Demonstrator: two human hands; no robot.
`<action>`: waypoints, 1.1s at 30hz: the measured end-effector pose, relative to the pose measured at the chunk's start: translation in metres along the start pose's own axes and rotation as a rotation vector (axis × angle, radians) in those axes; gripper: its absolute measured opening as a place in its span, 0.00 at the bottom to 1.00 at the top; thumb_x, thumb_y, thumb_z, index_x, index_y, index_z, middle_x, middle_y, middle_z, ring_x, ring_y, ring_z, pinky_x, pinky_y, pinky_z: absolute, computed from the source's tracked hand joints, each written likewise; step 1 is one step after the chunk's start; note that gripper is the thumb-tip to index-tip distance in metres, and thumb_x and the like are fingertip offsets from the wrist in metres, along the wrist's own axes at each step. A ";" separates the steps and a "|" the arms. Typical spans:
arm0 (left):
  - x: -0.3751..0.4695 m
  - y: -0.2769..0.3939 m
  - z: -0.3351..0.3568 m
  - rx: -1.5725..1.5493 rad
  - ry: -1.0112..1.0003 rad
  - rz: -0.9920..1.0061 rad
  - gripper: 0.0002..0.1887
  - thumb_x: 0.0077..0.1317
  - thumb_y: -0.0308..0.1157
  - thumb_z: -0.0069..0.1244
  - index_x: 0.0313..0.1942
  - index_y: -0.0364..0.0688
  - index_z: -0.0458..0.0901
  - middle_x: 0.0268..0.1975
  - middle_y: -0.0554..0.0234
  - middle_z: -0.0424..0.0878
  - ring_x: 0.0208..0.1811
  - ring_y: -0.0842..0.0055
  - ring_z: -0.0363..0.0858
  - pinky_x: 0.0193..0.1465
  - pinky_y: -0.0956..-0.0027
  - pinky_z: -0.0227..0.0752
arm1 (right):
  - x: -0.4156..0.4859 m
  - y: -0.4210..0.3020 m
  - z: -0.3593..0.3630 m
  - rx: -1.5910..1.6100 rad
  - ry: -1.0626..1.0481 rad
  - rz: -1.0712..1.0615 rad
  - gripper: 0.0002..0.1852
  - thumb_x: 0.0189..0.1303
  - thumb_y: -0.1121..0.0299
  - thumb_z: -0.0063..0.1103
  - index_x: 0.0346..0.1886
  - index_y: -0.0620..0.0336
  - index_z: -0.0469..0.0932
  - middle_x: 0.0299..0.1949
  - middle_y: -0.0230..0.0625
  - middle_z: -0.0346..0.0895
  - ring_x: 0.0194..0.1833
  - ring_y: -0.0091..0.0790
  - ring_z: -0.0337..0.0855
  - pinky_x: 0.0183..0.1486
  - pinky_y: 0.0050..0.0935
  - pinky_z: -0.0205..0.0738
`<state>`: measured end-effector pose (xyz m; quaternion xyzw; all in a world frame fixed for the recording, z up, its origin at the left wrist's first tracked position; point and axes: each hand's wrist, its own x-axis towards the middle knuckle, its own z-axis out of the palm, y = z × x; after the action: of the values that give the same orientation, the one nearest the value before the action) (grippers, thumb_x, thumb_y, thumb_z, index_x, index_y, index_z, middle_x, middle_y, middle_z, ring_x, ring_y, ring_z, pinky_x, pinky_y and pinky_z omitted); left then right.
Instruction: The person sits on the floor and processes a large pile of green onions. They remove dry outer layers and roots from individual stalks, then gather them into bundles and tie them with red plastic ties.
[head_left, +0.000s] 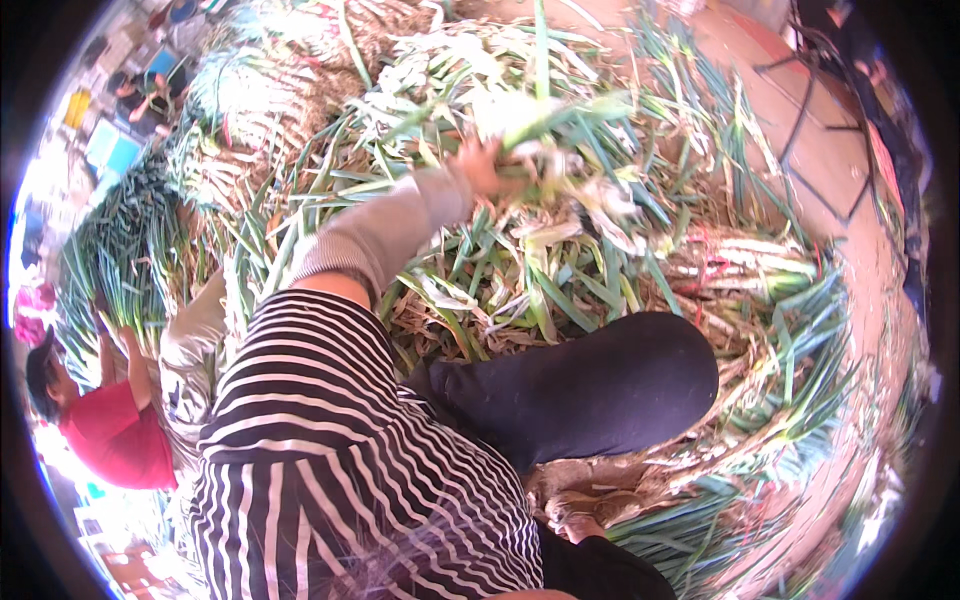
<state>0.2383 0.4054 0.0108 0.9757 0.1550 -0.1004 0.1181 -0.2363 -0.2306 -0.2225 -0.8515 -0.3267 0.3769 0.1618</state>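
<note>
My left hand, in a pale sleeve cover, reaches out over a heap of loose green onion leaves and peelings. The hand is blurred, its fingers partly spread. Blurred green onion leaves lie right at the fingertips; whether the hand grips them or has let them go, I cannot tell. My right hand is out of view. Beside my bent knee lie bundled green onions with red ties, white stalks toward the heap.
Stacked green onion bundles stand at the upper left. A person in a red shirt handles green onions at the left. A dark metal frame stands at the upper right. More green onions lie near my shoe.
</note>
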 end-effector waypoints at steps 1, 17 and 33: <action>-0.008 -0.016 0.031 0.144 -0.040 0.036 0.64 0.47 0.75 0.50 0.74 0.43 0.38 0.73 0.36 0.42 0.75 0.46 0.42 0.67 0.35 0.51 | 0.011 0.002 -0.017 0.111 -0.059 0.209 0.13 0.59 0.59 0.54 0.29 0.56 0.82 0.33 0.38 0.82 0.34 0.37 0.83 0.38 0.36 0.78; 0.111 -0.083 0.204 0.062 0.298 0.252 0.35 0.52 0.54 0.55 0.62 0.58 0.72 0.74 0.40 0.43 0.76 0.45 0.32 0.62 0.21 0.33 | 0.045 -0.020 -0.183 0.622 0.113 1.078 0.11 0.60 0.61 0.54 0.31 0.56 0.81 0.30 0.34 0.79 0.31 0.33 0.80 0.36 0.32 0.75; 0.290 -0.065 0.165 0.438 0.822 0.246 0.29 0.63 0.53 0.48 0.59 0.47 0.67 0.57 0.53 0.66 0.55 0.59 0.65 0.53 0.43 0.58 | 0.020 -0.076 -0.219 0.690 0.051 1.348 0.10 0.61 0.63 0.54 0.32 0.57 0.80 0.28 0.30 0.76 0.29 0.29 0.76 0.34 0.28 0.72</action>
<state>0.4606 0.5033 -0.2264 0.9476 0.0473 0.2780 -0.1502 -0.0955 -0.1675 -0.0487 -0.7763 0.4050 0.4554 0.1612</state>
